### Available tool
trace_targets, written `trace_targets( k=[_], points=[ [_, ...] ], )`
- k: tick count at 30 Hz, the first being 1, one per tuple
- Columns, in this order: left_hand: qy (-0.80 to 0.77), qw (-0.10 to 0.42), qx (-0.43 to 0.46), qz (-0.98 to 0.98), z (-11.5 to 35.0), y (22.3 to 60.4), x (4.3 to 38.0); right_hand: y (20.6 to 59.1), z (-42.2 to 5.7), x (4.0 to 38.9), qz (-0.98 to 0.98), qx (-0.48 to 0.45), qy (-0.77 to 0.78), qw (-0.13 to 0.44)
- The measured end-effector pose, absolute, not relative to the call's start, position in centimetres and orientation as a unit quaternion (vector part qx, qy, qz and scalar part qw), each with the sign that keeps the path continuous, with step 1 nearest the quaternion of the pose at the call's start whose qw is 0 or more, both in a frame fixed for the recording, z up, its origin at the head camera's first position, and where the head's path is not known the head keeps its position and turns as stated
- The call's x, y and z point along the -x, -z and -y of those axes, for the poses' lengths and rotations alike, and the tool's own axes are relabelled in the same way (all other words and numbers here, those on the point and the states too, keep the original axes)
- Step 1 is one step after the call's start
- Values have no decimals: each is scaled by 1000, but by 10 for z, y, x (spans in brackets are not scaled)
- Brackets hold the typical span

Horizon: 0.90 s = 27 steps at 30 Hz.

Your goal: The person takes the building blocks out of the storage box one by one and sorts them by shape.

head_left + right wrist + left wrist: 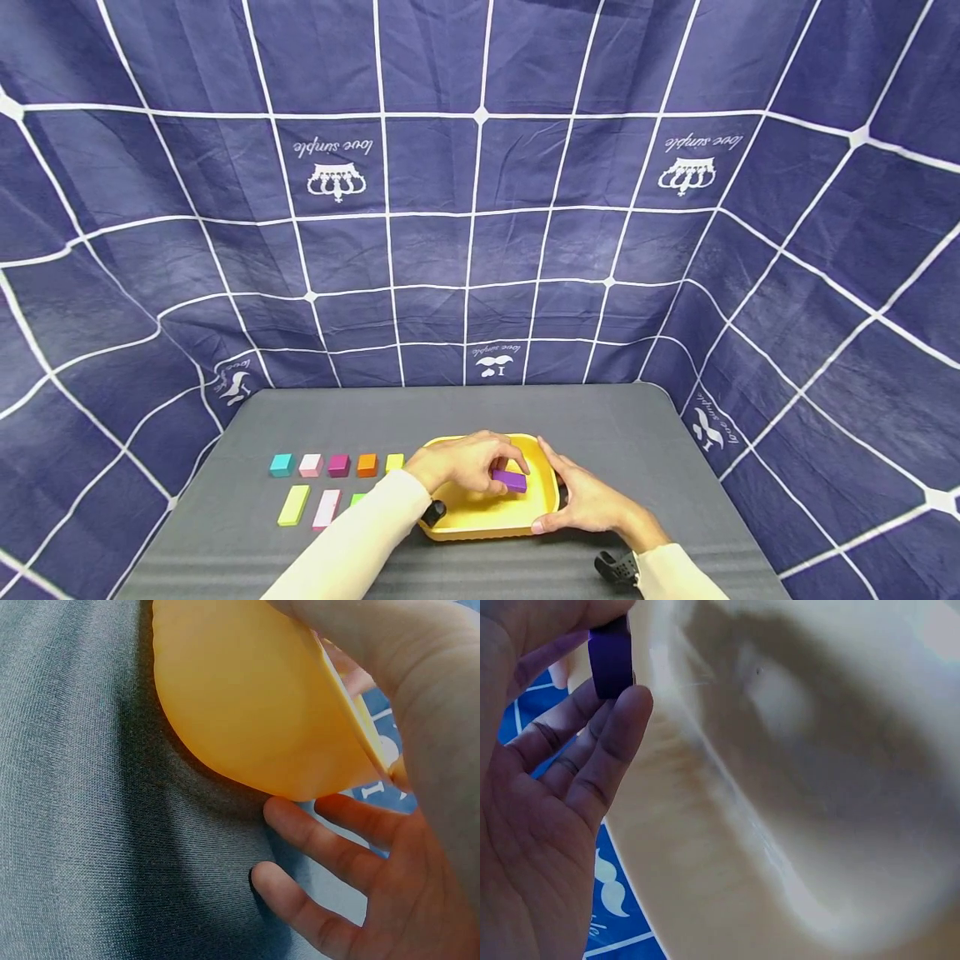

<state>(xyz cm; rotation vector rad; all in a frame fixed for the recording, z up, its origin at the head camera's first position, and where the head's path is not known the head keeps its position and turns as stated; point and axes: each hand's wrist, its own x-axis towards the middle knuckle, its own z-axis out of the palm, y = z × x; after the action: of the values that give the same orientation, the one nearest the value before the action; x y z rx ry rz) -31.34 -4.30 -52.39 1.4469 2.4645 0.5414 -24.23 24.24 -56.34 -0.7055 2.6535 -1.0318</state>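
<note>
Over the inside of a yellow plastic bin [540, 510], my left hand [465, 464] pinches a purple block [510, 481] between thumb and fingertips. The left wrist view shows the purple block [611, 658] at the fingertips, above the blurred bin wall [682, 825]. My right hand [588, 502] holds the right end of the bin, with its thumb at the front corner and its fingers along the side. From the right wrist, the bin's outer wall [240, 697] shows close to the fingers [322, 840], two of which spread below it.
Left of the bin stands a row of small cubes: cyan [281, 466], pale pink [311, 465], magenta [339, 466], orange [367, 466] and yellow [394, 462]. Nearer lie a yellow-green bar [293, 505], a pink bar [326, 509] and a partly hidden green block [357, 499]. Blue gridded cloth [435, 250] surrounds the grey table.
</note>
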Motion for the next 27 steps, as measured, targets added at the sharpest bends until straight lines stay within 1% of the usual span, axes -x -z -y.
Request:
trace_targets(
  k=[7,14,21,27],
  points=[
    [-180,103,-501,-841,52,521,305,565,-244,242,-897,243,355,104],
    [-194,103,-489,-844,64,520,300,564,-243,242,-897,245,352,103],
    [-191,80,-499,-842,75,520,296,563,-241,240,-898,240,352,105],
    [-207,65,-478,-851,86,519,293,562,-241,240,-900,239,350,104]
  ],
)
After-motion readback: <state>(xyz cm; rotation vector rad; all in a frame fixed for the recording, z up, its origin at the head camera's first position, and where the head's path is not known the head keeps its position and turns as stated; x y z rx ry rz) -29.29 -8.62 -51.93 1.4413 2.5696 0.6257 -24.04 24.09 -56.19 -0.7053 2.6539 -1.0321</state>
